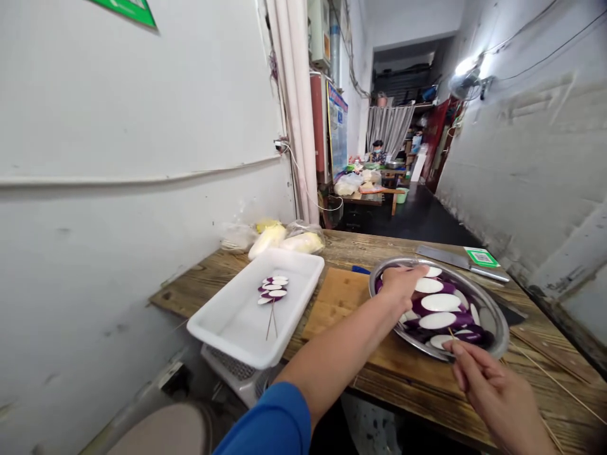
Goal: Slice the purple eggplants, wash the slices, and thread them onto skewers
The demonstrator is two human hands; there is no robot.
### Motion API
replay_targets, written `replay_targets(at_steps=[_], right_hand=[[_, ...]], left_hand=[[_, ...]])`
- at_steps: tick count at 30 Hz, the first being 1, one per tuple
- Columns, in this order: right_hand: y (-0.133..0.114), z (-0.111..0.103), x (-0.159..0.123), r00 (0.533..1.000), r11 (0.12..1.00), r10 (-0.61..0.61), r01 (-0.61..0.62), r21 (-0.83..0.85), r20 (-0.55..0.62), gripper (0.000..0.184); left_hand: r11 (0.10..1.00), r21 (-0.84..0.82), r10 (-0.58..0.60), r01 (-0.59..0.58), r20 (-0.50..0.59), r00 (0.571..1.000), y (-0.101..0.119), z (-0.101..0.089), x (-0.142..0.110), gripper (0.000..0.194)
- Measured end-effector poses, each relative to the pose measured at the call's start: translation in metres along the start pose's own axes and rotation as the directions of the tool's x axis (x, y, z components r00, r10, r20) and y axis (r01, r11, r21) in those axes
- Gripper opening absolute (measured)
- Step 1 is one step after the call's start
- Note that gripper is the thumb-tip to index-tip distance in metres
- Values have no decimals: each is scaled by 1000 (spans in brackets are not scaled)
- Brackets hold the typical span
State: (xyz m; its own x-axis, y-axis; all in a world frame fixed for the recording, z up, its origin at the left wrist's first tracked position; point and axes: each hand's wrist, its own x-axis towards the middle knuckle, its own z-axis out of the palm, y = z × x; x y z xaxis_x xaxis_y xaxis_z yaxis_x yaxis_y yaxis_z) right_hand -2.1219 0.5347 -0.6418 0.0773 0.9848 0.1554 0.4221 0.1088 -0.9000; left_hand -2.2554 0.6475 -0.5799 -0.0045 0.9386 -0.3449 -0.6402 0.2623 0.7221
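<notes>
A round metal bowl [501,335] holds many oval eggplant slices [442,303] with white flesh and purple skin. My left hand [402,285] reaches across into the bowl's left side, its fingers closed at a slice near the far rim; part of the grip is hidden. By the near rim, my right hand [488,373] pinches a thin wooden skewer [451,332], whose tip points at the slices. To the left, a white plastic tray [227,316] contains eggplant skewers [273,289], with slices bunched at one end and bare sticks crossing towards me.
A wooden cutting board [339,294] lies between tray and bowl on the wooden table [348,240]. Behind the bowl rests a cleaver [443,256] beside a green card [481,257]. Bagged cabbages [303,242] sit behind the tray. A stool [161,433] stands lower left; a person [377,150] is far back.
</notes>
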Motion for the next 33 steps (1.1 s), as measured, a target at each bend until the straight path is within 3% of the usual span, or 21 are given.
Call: replay_targets(at_steps=[10, 18, 22, 24, 28, 33], right_hand=[[-17, 5, 0, 999, 998, -28, 27, 49, 18, 40], [-18, 5, 0, 997, 994, -18, 10, 112, 69, 36], [-26, -1, 4, 963, 971, 97, -148, 188, 253, 32], [-29, -2, 8, 947, 949, 139, -211, 234, 289, 32], [-33, 2, 13, 976, 947, 139, -180, 266, 168, 30], [-34, 7, 12, 990, 935, 93, -123, 332, 104, 30]], left_hand=[[999, 24, -25, 26, -42, 999, -5, -3, 11, 7], [997, 63, -47, 46, 4, 999, -13, -7, 15, 4], [999, 7, -42, 41, 132, 990, -17, -12, 13, 5], [999, 6, -51, 50, 185, 982, -18, -13, 12, 8], [999, 44, -39, 29, 258, 965, -16, -12, 11, 12], [997, 73, -18, 1, 244, 970, -13, -8, 11, 16]])
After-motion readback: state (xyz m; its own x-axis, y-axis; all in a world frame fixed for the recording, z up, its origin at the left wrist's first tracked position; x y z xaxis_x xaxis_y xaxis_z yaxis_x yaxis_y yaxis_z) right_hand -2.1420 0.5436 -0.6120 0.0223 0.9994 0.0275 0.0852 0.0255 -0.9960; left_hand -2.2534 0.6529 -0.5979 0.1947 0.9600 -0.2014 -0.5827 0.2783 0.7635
